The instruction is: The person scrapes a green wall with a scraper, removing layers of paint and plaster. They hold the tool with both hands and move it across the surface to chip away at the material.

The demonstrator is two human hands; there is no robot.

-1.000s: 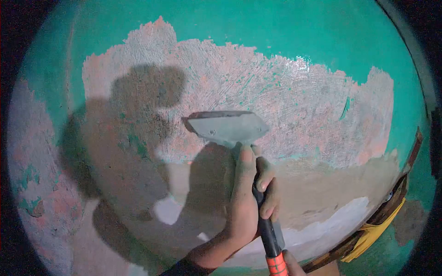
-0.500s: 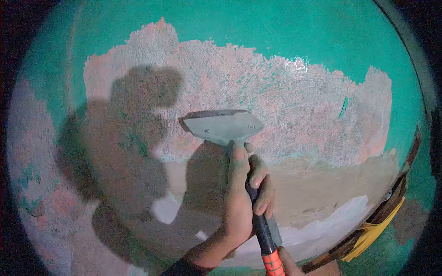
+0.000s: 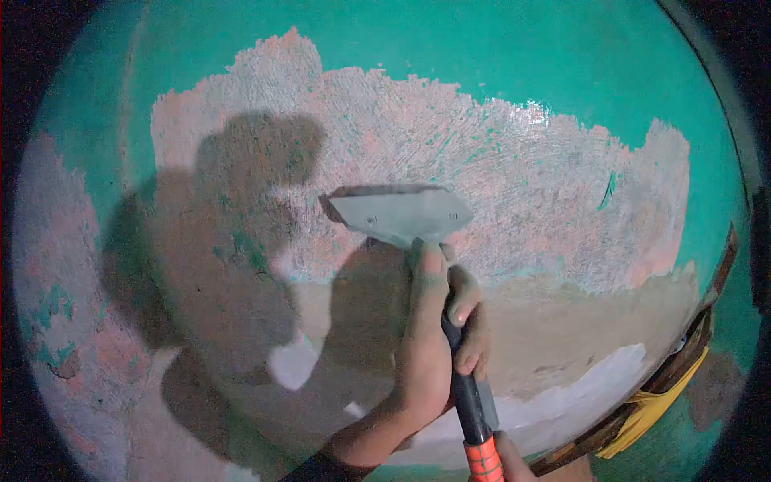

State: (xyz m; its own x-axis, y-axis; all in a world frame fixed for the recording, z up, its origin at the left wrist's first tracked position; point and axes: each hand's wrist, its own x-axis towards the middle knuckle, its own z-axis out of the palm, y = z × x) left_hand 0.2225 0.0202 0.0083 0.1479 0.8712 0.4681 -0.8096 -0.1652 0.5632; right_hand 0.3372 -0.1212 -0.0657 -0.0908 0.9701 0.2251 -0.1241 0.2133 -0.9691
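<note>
A long-handled scraper point(image 3: 401, 214) with a wide grey metal head is held up against the wall, its blade edge upward over a patch where the paint is stripped. My left hand point(image 3: 430, 353) grips it just below the head, thumb along the front and fingers wrapped around the black shaft point(image 3: 471, 414). Lower down, my right hand point(image 3: 514, 462) is closed at the orange, dark-lined grip point(image 3: 484, 461), mostly cut off by the frame. A flat grey strip point(image 3: 488, 404) shows beside the shaft, under my left fingers.
Glossy green paint point(image 3: 434, 40) borders the rough, pinkish-grey stripped patch point(image 3: 530, 185). Below lies a smoother beige band point(image 3: 562, 321) with a white area point(image 3: 578, 394). At lower right are a brown wooden edge point(image 3: 594, 438) and a yellow cloth point(image 3: 654, 414). Shadows cover the left side.
The scraper head and both hands have shifted slightly to the right, the head also a little upward. The view has moved slightly too. Both hands keep their hold.
</note>
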